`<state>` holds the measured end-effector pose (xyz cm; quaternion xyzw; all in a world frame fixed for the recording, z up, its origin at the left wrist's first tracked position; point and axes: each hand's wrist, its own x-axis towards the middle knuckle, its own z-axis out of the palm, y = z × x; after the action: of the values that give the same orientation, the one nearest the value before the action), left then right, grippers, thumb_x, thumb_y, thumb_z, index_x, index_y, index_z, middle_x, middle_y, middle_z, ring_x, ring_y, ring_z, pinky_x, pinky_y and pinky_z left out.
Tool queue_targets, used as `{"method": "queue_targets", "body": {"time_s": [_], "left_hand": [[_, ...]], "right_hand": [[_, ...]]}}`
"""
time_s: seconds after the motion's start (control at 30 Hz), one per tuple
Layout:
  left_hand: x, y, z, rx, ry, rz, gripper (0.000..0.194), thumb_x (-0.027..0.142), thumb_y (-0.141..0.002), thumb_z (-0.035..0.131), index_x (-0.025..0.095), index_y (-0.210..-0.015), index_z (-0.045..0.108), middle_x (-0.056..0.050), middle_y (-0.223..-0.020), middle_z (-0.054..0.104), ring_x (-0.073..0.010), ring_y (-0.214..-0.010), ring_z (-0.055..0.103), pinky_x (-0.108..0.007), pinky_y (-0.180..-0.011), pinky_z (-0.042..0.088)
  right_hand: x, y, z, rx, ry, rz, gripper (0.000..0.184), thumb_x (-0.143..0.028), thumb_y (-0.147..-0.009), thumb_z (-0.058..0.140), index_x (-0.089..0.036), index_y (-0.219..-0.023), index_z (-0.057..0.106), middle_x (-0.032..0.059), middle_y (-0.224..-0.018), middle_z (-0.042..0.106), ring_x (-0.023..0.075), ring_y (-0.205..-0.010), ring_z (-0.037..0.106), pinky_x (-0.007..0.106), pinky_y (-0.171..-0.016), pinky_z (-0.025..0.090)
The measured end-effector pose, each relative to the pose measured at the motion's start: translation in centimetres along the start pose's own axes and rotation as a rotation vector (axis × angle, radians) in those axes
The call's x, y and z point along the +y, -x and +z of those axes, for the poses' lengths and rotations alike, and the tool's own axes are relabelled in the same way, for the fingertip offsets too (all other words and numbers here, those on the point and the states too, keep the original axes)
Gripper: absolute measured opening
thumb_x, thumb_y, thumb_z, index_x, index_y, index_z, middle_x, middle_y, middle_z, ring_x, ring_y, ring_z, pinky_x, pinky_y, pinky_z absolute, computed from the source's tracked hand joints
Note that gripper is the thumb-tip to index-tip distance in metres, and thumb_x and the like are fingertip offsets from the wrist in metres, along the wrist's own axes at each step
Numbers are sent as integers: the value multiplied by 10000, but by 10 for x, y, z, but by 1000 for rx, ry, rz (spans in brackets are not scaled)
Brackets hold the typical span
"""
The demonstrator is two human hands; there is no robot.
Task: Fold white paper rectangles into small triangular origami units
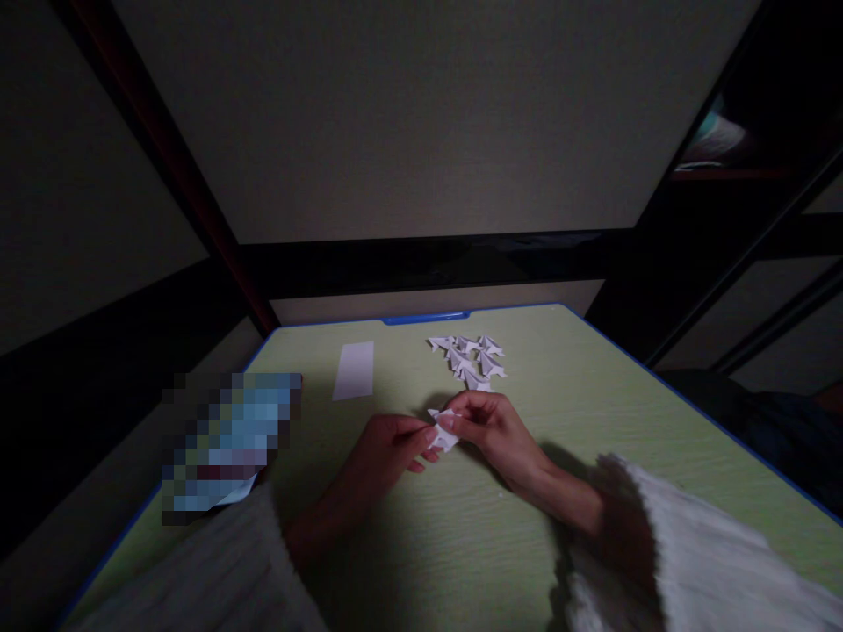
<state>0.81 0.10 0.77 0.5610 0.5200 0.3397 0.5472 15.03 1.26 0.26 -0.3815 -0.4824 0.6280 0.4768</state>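
Between my two hands is a small folded piece of white paper [446,434] with pointed corners, held a little above the green table. My left hand [393,446] pinches its left edge between thumb and fingers. From the right, my right hand [497,439] grips it with the thumb on top, and the fingers behind are partly hidden. Just beyond my right hand lies a group of several folded white paper figures [459,360] with pointed tips. A flat white sheet of paper [354,370] rests on the table farther to the left.
The light green table [408,562] has a blue edge and a blue handle [427,318] at the far side. A pixelated bluish item [243,439] lies at the left. Behind the table stands a pale panel [408,123]; dark shelving [731,173] is at the right.
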Motion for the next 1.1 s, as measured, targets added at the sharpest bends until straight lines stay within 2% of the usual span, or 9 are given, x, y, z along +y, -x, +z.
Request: {"method": "queue_targets", "body": {"time_s": [0.13, 0.23, 0.43, 0.5, 0.67, 0.77, 0.97, 1.1], "left_hand": [[0, 0, 0, -28, -19, -11, 197, 264, -645, 524, 129, -551, 632, -21, -505, 633, -110, -476, 570, -191, -480, 429], [2, 1, 0, -28, -59, 39, 212, 258, -653, 518, 129, -522, 626, -17, -481, 626, -104, -458, 556, -188, -483, 419], [11, 6, 3, 88, -260, 144, 228, 229, -653, 508, 114, -493, 623, -31, -484, 628, -111, -458, 529, -187, -462, 373], [12, 8, 3, 110, -308, 170, 229, 228, -654, 505, 111, -496, 623, -29, -484, 625, -107, -452, 515, -182, -448, 352], [8, 10, 3, 79, -401, 216, 291, 269, -675, 490, 111, -465, 616, -11, -418, 577, -81, -396, 440, -173, -406, 289], [8, 11, 4, 72, -411, 232, 270, 240, -666, 494, 121, -457, 616, -2, -416, 573, -76, -389, 425, -169, -405, 283], [7, 10, 2, 28, -331, 226, 236, 217, -641, 518, 137, -445, 624, -5, -421, 599, -90, -385, 459, -176, -409, 310], [5, 10, 0, 24, -228, 172, 221, 219, -634, 532, 140, -451, 628, -18, -440, 621, -120, -427, 529, -189, -444, 367]], "right_hand": [[1, 1, 1, -7, -49, -16, 200, -260, -566, 679, -117, -575, 540, -45, -463, 543, 47, -425, 444, 181, -434, 304], [2, 1, 1, 2, -83, -7, 219, -262, -548, 692, -117, -564, 528, -48, -449, 539, 46, -415, 442, 178, -432, 310], [1, 2, 3, 40, -109, 25, 227, -259, -529, 701, -114, -536, 525, -42, -445, 543, 44, -411, 450, 175, -435, 317], [-1, 2, 3, 39, -97, 16, 233, -226, -500, 717, -122, -549, 515, -52, -449, 537, 42, -415, 453, 170, -437, 321], [-2, 2, 3, 30, -56, 3, 329, -112, -386, 751, -134, -627, 529, -79, -477, 520, 38, -423, 451, 161, -428, 330], [-1, 1, 2, 22, -68, 29, 274, -138, -410, 742, -128, -604, 548, -82, -434, 497, 33, -377, 421, 164, -403, 314], [0, 2, -4, -43, -79, 53, 147, -211, -533, 684, -119, -591, 586, -35, -463, 550, 47, -393, 441, 178, -413, 298], [-2, 1, -6, -61, -35, 11, 166, -272, -604, 641, -122, -654, 590, -37, -484, 538, 51, -414, 435, 183, -417, 288]]}}
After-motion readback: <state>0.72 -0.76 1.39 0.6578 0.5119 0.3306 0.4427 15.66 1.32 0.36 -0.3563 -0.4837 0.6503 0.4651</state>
